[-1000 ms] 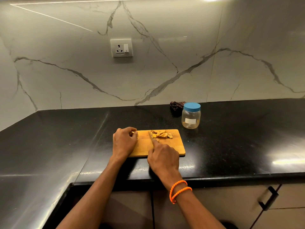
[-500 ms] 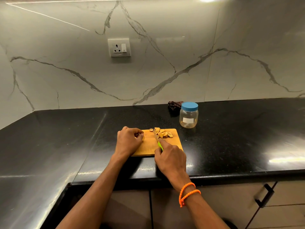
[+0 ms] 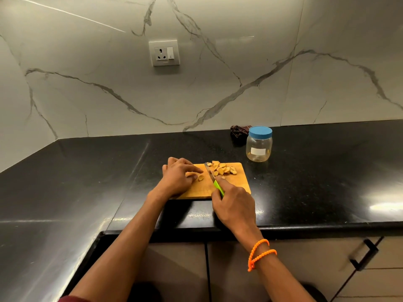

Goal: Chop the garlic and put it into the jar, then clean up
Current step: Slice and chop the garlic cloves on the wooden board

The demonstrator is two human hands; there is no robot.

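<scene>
A wooden cutting board [image 3: 237, 184] lies on the black counter. A pile of cut garlic slices [image 3: 222, 168] sits at its far right. My right hand [image 3: 234, 205] grips the green handle of a small knife [image 3: 210, 174], whose blade points away, left of the pile. My left hand [image 3: 177, 178] rests on the board's left part with fingers curled, fingertips at a single garlic piece [image 3: 200, 178]. Whether it pinches the piece I cannot tell. A clear jar [image 3: 259, 147] with a blue lid stands shut behind the board, to the right.
A dark crumpled cloth [image 3: 238, 130] lies behind the jar by the marble wall. A wall socket [image 3: 164, 52] is above. The counter edge [image 3: 305, 227] runs in front, with cabinet doors and a black handle [image 3: 364, 255] below.
The knife has shifted left of the slice pile and more of its blade shows. My left hand has moved its fingers forward to a lone garlic piece on the board.
</scene>
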